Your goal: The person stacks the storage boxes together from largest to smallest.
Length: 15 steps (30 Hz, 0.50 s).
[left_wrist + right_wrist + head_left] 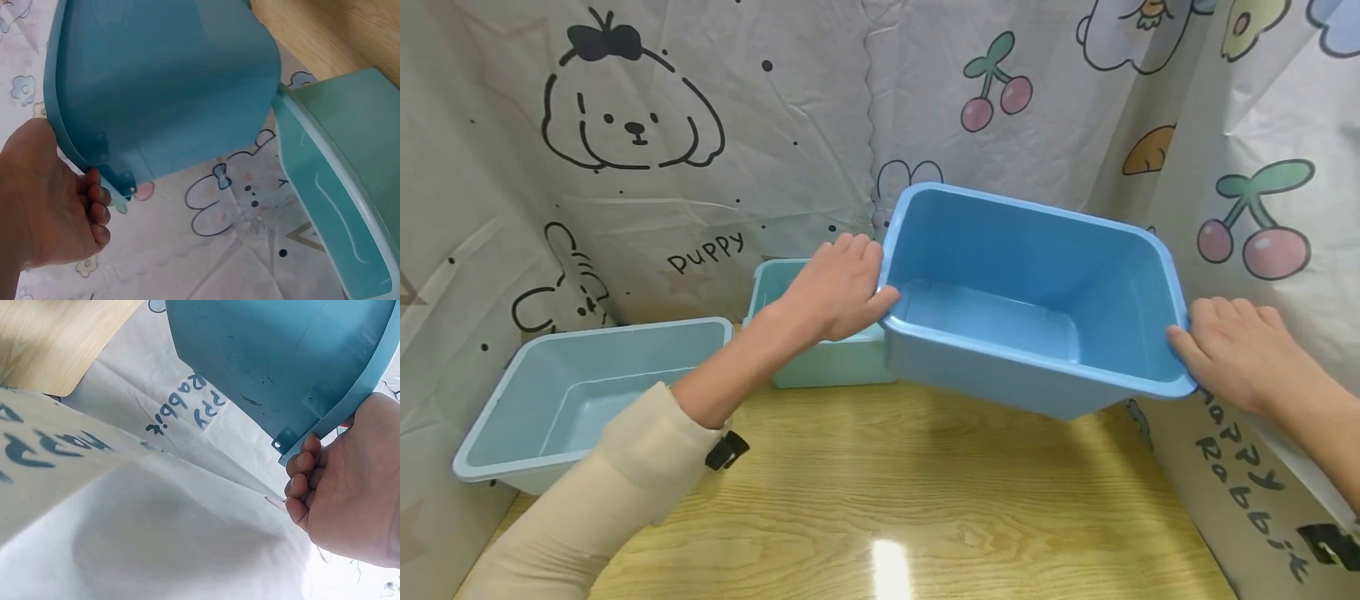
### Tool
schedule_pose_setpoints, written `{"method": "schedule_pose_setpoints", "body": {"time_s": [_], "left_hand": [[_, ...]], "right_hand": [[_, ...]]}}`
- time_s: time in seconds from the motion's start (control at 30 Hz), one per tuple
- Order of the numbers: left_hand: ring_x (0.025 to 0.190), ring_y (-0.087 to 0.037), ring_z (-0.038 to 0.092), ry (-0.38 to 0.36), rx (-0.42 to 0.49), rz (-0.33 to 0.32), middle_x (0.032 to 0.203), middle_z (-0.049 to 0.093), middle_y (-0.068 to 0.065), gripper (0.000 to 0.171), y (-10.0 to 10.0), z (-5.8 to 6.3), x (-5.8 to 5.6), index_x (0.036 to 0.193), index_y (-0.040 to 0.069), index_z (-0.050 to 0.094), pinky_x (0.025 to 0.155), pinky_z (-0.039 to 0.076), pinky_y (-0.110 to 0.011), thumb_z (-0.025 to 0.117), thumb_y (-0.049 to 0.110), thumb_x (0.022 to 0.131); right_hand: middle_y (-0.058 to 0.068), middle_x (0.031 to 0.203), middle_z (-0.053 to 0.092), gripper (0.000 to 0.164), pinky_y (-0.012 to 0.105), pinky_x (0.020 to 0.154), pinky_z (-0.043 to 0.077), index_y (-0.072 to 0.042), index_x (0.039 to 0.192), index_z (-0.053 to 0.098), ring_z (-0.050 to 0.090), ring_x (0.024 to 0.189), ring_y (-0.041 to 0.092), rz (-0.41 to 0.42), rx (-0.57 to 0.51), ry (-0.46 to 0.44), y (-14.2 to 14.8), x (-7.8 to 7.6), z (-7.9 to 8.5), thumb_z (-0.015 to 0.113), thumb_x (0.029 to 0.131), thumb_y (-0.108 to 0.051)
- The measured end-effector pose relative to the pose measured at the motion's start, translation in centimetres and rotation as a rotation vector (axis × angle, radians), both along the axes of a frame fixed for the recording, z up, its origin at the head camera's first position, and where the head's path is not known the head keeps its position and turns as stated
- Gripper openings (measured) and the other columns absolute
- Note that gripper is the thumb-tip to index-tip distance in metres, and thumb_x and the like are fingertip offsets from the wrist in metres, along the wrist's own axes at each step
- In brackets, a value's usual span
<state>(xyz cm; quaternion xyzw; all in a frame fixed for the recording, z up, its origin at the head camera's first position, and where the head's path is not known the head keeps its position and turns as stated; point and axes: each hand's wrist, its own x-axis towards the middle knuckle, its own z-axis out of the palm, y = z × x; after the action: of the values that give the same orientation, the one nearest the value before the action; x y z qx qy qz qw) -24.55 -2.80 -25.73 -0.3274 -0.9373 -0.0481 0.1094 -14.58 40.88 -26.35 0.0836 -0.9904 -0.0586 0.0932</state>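
A blue plastic bin hangs tilted above the table's right side, its hollow inside facing me. At its left end my left hand grips the rim, thumb on the near side. My right hand holds the opposite rim the same way. In the left wrist view the left hand has its fingers curled under the edge of the bin. The right wrist view has the right hand curled at the rim of the bin, whose outer wall bears dark scuffs.
Behind the left forearm stands a mint-green bin, partly hidden by the blue one. A pale grey-blue bin sits at the table's left. Printed cloth hangs along the back and sides of the wooden table.
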Motion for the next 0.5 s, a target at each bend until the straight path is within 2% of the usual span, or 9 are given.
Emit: {"method": "schedule_pose_setpoints", "body": {"time_s": [0.27,0.5], "left_hand": [[0.078,-0.027,0.038,0.016,-0.001,0.027,0.083,0.041,-0.01,0.027,-1.1,0.3,1.4,0.088,0.005,0.042,0.069,0.033,-0.035,0.041,0.031,0.094],[0.074,-0.027,0.038,0.048,0.038,0.041,0.079,0.041,-0.009,0.026,-2.2,0.2,2.7,0.083,0.005,0.041,0.066,0.033,-0.035,0.043,0.03,0.089]], "right_hand": [[0.01,0.071,0.039,0.033,0.045,0.062,0.03,-0.001,0.08,0.04,0.041,0.067,0.03,0.018,-0.013,-0.005,-0.8,0.0,-0.3,0.042,0.102,-0.025],[0.007,0.071,0.039,0.03,0.042,0.061,0.03,-0.002,0.081,0.042,0.04,0.066,0.028,0.076,-0.013,0.022,-1.6,0.0,-0.4,0.046,0.101,-0.023]]}}
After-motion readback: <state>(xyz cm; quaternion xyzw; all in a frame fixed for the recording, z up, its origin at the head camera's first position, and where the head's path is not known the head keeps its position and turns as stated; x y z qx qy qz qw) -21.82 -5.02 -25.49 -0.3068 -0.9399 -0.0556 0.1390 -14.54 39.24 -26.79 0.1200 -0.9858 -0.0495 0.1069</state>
